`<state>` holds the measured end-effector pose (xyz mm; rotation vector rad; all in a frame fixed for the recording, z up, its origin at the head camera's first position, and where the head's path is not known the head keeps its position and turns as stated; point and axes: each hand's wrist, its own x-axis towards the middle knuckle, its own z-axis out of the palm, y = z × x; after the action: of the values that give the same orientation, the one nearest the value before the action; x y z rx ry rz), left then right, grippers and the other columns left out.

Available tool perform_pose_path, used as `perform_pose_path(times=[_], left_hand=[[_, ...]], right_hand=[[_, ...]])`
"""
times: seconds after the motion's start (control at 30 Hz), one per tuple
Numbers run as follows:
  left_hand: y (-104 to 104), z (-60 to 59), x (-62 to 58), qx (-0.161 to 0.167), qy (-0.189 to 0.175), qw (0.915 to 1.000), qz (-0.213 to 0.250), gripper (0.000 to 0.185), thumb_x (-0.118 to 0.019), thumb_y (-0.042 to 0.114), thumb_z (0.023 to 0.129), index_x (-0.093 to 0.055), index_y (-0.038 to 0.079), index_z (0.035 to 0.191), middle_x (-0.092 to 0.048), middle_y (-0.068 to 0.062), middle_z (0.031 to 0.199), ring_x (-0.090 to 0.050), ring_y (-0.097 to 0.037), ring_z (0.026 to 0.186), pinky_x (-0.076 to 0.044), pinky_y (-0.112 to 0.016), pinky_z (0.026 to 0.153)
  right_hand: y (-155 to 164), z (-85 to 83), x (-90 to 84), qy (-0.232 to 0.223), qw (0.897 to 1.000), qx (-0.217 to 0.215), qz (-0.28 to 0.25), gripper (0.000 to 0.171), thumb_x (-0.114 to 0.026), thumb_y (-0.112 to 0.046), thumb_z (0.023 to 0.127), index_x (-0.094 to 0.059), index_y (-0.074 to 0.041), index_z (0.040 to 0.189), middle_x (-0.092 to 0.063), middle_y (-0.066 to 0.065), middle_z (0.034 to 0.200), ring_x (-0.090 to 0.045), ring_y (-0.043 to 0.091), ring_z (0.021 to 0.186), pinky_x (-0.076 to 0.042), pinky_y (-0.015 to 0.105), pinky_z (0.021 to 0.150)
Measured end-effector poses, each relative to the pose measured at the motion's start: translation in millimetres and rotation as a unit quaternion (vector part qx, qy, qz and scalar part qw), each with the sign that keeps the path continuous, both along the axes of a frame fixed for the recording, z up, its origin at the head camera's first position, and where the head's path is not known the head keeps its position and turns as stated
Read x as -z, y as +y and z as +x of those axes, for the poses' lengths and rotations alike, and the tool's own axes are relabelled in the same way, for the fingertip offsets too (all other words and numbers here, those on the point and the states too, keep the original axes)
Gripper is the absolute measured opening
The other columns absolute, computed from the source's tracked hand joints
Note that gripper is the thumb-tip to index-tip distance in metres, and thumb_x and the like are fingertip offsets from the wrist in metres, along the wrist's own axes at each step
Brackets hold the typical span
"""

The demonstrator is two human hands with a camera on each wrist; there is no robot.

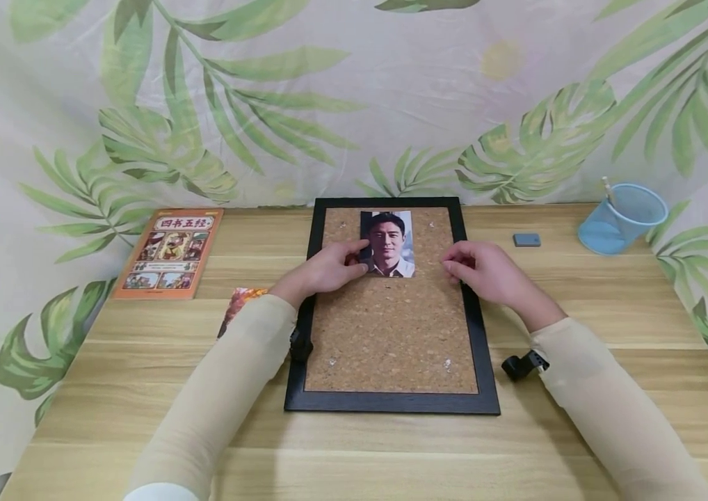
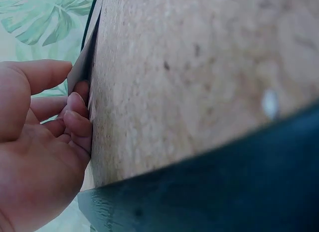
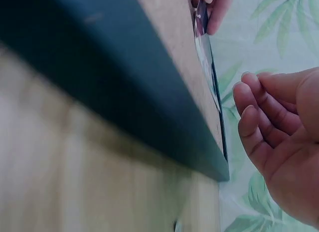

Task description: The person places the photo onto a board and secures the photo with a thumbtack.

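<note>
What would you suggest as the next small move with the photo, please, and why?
I'd probably bring the right-hand grip to the free right edge of the rectangular colour portrait photo and steady it: the left-hand grip pinches only its left edge, which looks raised off the brown, black-framed cork board, while the right-hand grip appears empty.

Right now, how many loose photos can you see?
2: a portrait in the left hand, over the corkboard; an orange photo on the table, partly behind the left sleeve. More may be hidden.
</note>
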<state>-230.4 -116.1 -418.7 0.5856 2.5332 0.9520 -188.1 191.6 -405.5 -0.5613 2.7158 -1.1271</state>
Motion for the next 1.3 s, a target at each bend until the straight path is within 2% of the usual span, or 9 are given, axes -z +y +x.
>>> perform_pose_path(times=[0.13,0.23,0.5,0.73,1.07,1.3], left_hand=[[-1,-0.6,0.3,0.005,-0.01,0.9999,0.002,0.056,-0.055,0.024,0.096,-0.038,0.009,0.146,-0.055,-0.006,0.089,-0.05,-0.018,0.076,-0.04,-0.03,0.063],[-2,-1.3,1.5,0.004,-0.021,0.9998,0.007,0.056,-0.054,0.024,0.096,-0.037,0.009,0.147,-0.055,-0.007,0.091,-0.05,-0.018,0.077,-0.04,-0.03,0.064],[1,-0.8,4.3,0.01,-0.026,0.9995,0.014,0.055,-0.053,0.022,0.097,-0.035,0.007,0.147,-0.056,-0.006,0.092,-0.05,-0.018,0.077,-0.04,-0.029,0.065],[3,0.6,2.8,0.016,-0.016,0.9996,0.016,0.055,-0.053,0.02,0.097,-0.036,0.005,0.147,-0.056,-0.007,0.092,-0.05,-0.017,0.077,-0.04,-0.029,0.067],[-1,-1.1,-0.1,0.02,-0.021,0.9994,0.02,0.056,-0.054,0.019,0.096,-0.035,0.005,0.147,-0.057,-0.007,0.092,-0.051,-0.017,0.077,-0.041,-0.029,0.069],[-2,-0.3,-0.3,0.02,-0.018,0.9994,0.022,0.056,-0.054,0.019,0.096,-0.036,0.005,0.147,-0.056,-0.007,0.094,-0.051,-0.017,0.079,-0.041,-0.029,0.071]], right_hand=[[-13,-18.0,0.2,-0.074,0.995,0.022,-0.066,0.02,-0.056,-0.015,0.097,-0.063,0.0,0.108,-0.067,0.016,0.094,-0.066,0.027,0.084,-0.055,0.035,0.071],[-25,-32.4,1.9,-0.109,0.987,0.043,-0.106,0.019,-0.056,-0.01,0.096,-0.062,0.003,0.108,-0.067,0.02,0.096,-0.067,0.03,0.087,-0.056,0.037,0.072],[-54,-64.7,11.5,-0.119,0.979,0.056,-0.153,0.017,-0.054,-0.005,0.096,-0.059,0.008,0.104,-0.067,0.026,0.09,-0.067,0.031,0.077,-0.055,0.038,0.065],[-72,-86.8,17.9,-0.138,0.975,0.091,-0.152,0.017,-0.053,-0.007,0.097,-0.06,0.005,0.106,-0.068,0.021,0.088,-0.067,0.026,0.072,-0.056,0.036,0.062],[-94,-109.4,16.3,-0.157,0.967,0.119,-0.161,0.016,-0.052,-0.011,0.098,-0.059,0.002,0.104,-0.068,0.021,0.091,-0.068,0.026,0.073,-0.056,0.035,0.065],[-104,-121.6,15.4,-0.163,0.969,0.128,-0.134,0.015,-0.053,-0.009,0.097,-0.059,0.002,0.104,-0.067,0.019,0.088,-0.065,0.023,0.068,-0.055,0.032,0.059]])
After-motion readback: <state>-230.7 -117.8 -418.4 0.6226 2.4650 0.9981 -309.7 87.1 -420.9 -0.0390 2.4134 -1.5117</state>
